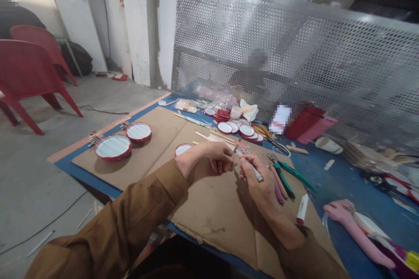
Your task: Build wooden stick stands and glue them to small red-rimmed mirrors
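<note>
My left hand [220, 157] is closed in a pinch over the cardboard sheet [212, 209]; what sits between its fingertips is too small to make out. Close beside it, my right hand [262, 178] grips a whitish marker pen [257, 172], its rounded end showing past the fingers. The fingertips of both hands nearly meet. Just beyond them lie pale wooden sticks [221, 139]. A round white disc with a red rim [182, 149] is partly hidden behind my left wrist. Right of my right hand are green-handled pliers [294, 174] and a white marker with a red cap [303, 209].
Red-rimmed round pieces [113, 147] rest at the left, with more discs [246, 130] at the back. A pink glue gun [360, 231] lies on the blue table [314, 170] at right. A perforated metal panel [288, 43] stands behind. Red chairs [29, 69] are left.
</note>
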The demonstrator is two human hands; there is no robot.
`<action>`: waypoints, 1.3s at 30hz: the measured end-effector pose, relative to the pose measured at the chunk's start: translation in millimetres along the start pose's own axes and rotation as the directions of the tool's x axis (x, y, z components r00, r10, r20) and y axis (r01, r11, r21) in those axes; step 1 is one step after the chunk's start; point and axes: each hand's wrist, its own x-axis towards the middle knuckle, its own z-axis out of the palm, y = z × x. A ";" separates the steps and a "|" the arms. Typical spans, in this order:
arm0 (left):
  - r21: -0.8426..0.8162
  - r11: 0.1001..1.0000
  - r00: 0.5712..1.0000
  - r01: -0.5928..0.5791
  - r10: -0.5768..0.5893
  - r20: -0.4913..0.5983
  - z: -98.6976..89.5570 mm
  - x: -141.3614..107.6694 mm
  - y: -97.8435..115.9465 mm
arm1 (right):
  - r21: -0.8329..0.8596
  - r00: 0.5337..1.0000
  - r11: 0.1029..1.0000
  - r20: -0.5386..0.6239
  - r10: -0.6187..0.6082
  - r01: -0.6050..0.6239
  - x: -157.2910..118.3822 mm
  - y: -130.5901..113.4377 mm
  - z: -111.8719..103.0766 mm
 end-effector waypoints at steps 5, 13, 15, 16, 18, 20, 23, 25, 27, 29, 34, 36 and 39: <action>0.005 1.000 1.000 0.006 -0.006 -0.001 -1.3 3.5 -3.2 | -0.005 1.000 1.000 0.012 -0.012 0.012 0.1 -1.6 0.1; -0.014 1.000 1.000 -0.003 0.003 0.016 -3.2 8.7 -8.9 | 0.002 0.999 0.999 0.037 0.034 -0.034 -1.0 -2.0 -0.1; -0.022 1.000 1.000 -0.005 0.005 0.017 -3.1 8.3 -8.4 | 0.001 0.998 0.999 0.041 0.037 -0.037 -1.3 -2.4 -0.2; -0.019 1.000 1.000 -0.005 0.005 0.018 -3.1 8.1 -8.3 | -0.001 0.999 0.999 0.040 0.037 -0.037 -1.5 -2.6 -0.4; -0.008 1.000 1.000 -0.002 0.002 0.022 -3.2 7.9 -8.0 | -0.007 0.998 0.999 0.051 0.033 -0.033 -1.7 -2.7 -0.8; -0.003 1.000 1.000 0.004 -0.004 0.021 -3.2 7.6 -7.5 | -0.014 0.998 1.000 0.056 0.028 -0.027 -1.7 -2.6 -1.3; -0.004 1.000 1.000 0.007 -0.007 0.015 -2.7 6.6 -6.2 | -0.026 0.998 0.999 0.065 0.020 -0.018 -1.5 -2.6 -1.8; -0.002 1.000 1.000 0.008 -0.008 0.009 -2.2 6.1 -5.6 | -0.034 0.997 0.999 0.070 0.021 -0.019 -1.4 -2.3 -2.1; -0.001 1.000 1.000 0.009 -0.009 0.011 -2.1 6.4 -6.0 | -0.034 0.997 0.999 0.078 0.026 -0.024 -1.4 -1.6 -2.2; -0.006 1.000 1.000 0.011 -0.011 0.018 -2.6 7.7 -7.7 | -0.031 0.995 0.999 0.090 0.031 -0.029 -1.5 -0.5 -2.3; -0.029 1.000 0.999 -0.009 0.010 0.030 -3.7 10.4 -11.3 | -0.028 0.997 0.999 0.062 0.041 -0.039 -2.1 1.3 -2.5; -0.030 0.999 1.000 -0.018 0.018 0.025 -3.3 9.8 -10.8 | -0.018 0.998 0.999 0.042 0.037 -0.036 -2.3 1.5 -2.5; -0.025 1.000 1.000 -0.018 0.019 0.018 -2.3 8.2 -9.0 | -0.001 0.999 1.000 0.025 0.025 -0.025 -2.4 2.6 -1.9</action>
